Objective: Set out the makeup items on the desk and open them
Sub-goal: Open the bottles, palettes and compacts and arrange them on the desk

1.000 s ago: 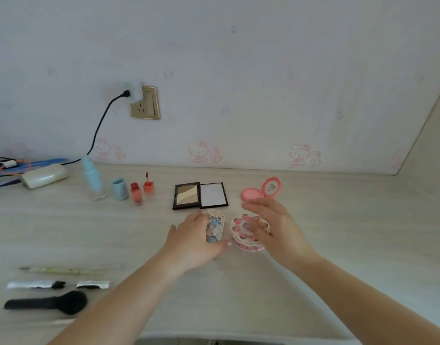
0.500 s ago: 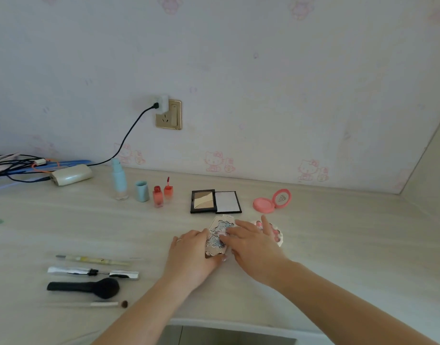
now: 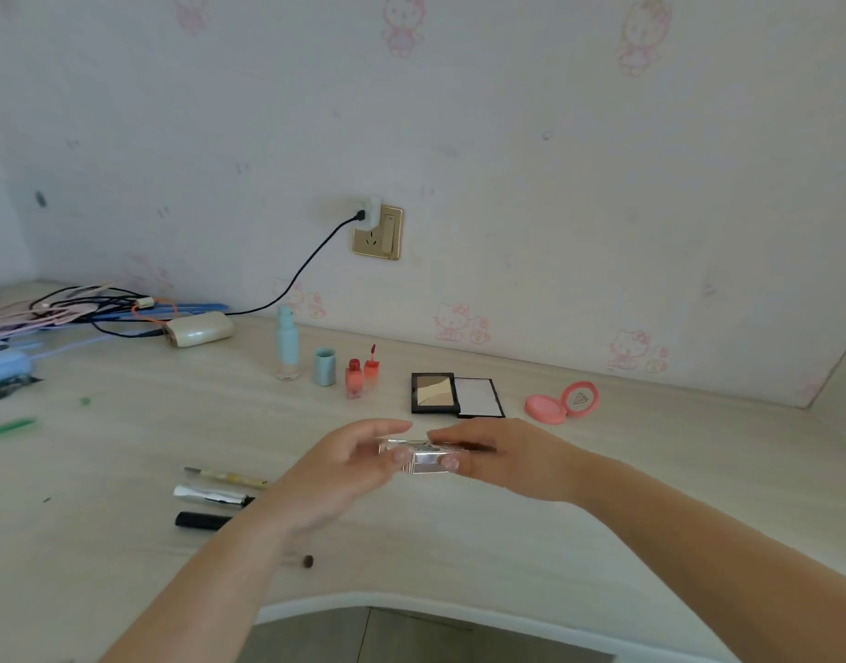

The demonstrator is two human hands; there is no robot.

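Observation:
Both my hands hold a small flat silvery compact case (image 3: 423,457) above the middle of the desk (image 3: 650,495), seen edge-on. My left hand (image 3: 344,466) grips its left end with thumb and fingers, and my right hand (image 3: 502,459) pinches its right end. Along the back of the desk stand a light-blue spray bottle (image 3: 287,344), its blue cap (image 3: 325,367), two small red lip tint bottles (image 3: 361,375), an open black powder palette (image 3: 454,394) and an open pink blush compact (image 3: 562,401).
Brushes and pencils (image 3: 215,495) lie left of my left forearm. Cables and a cream power adapter (image 3: 198,327) sit at the far left, plugged into a wall socket (image 3: 378,232). The desk's curved front edge (image 3: 411,607) is close below my arms.
My hands lifted the patterned case off the desk and turned it edge-on. The round pink scalloped case is out of sight now. The view has shifted right and up.

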